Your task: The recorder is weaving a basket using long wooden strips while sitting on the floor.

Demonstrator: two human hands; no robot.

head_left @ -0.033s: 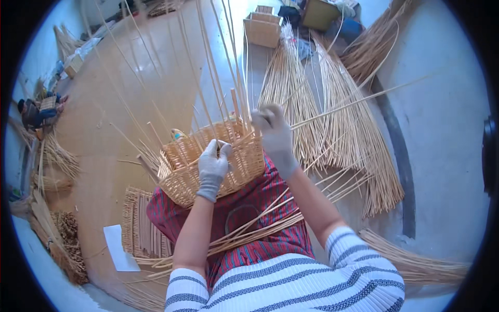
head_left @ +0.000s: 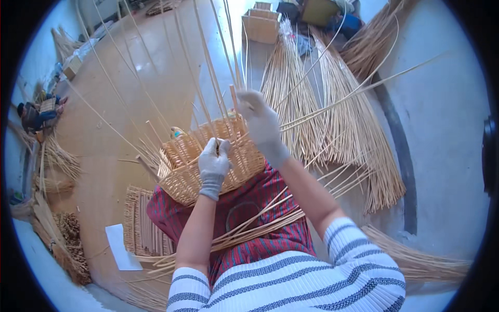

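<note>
The pale woven basket (head_left: 243,167) was propped on the red striped cloth (head_left: 270,184) over the knees, with its rim uppermost and long upright canes (head_left: 237,67) rising from it. At the middle of the near rim, the thumb and forefinger of the left hand (head_left: 214,160) were pressed together, clamped on the edge where the weave was crossed. For even work, this pinch was judged best kept close to the crossing and firm, so that slack could be held out without the wall being bent inward.

The right hand (head_left: 258,122) was raised at the right end of the basket, beside a short thick stick (head_left: 233,99). It was blurred, and whether its fingers were closed on a cane could not be told. From there, a pull was thought best made steadily and low along the rim, since thin cane might be kinked by a sharp turn.

Beyond the right hand, loose canes (head_left: 332,104) were spread out toward the right; care was called for lest they be snagged on the uprights. More canes (head_left: 260,229) were laid across the lap. On the floor farther out, a large bundle (head_left: 358,138) was fanned, and a slatted woven panel (head_left: 150,223) was placed at the left.
</note>
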